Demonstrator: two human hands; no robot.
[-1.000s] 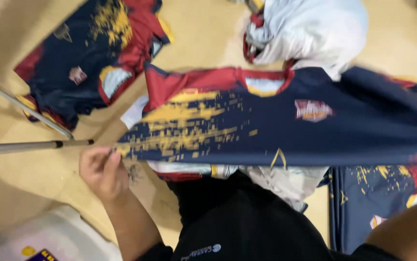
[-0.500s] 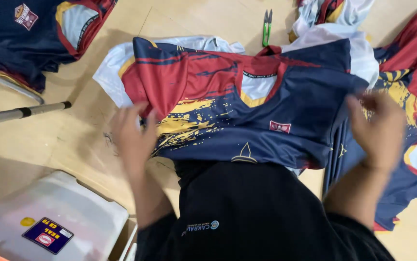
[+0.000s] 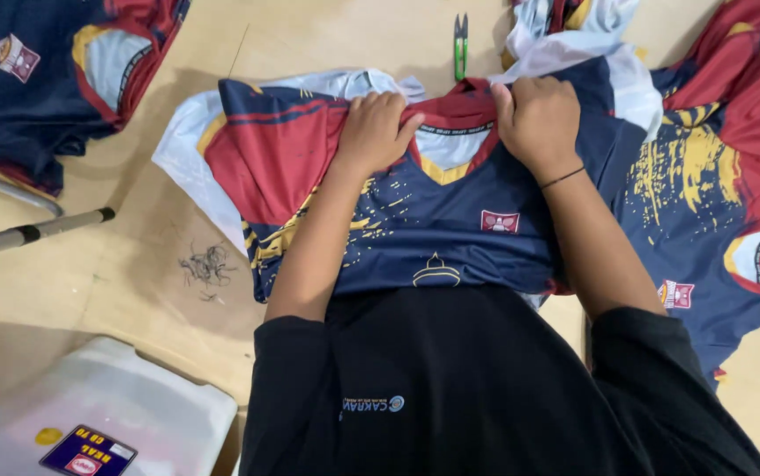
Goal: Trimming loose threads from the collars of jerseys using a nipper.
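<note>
A navy, maroon and yellow sports jersey [image 3: 450,225] lies spread on the floor over my lap, front side up, collar away from me. My left hand [image 3: 378,130] grips the fabric at the left side of the collar. My right hand [image 3: 539,119] grips the collar's right side; a thin black band circles that wrist. Both arms reach out from black sleeves. A white garment [image 3: 182,154] lies partly under the jersey on the left.
Green thread snips [image 3: 460,44] lie just beyond the collar. More jerseys lie at the top left [image 3: 54,79] and right [image 3: 715,176]. A tuft of cut threads [image 3: 206,264] sits on the floor. A metal rod [image 3: 32,234] and a white plastic box [image 3: 89,405] are on the left.
Both hands have moved up from the jersey's sides to its collar. The jersey has been turned and flattened, and the view has shifted down slightly.
</note>
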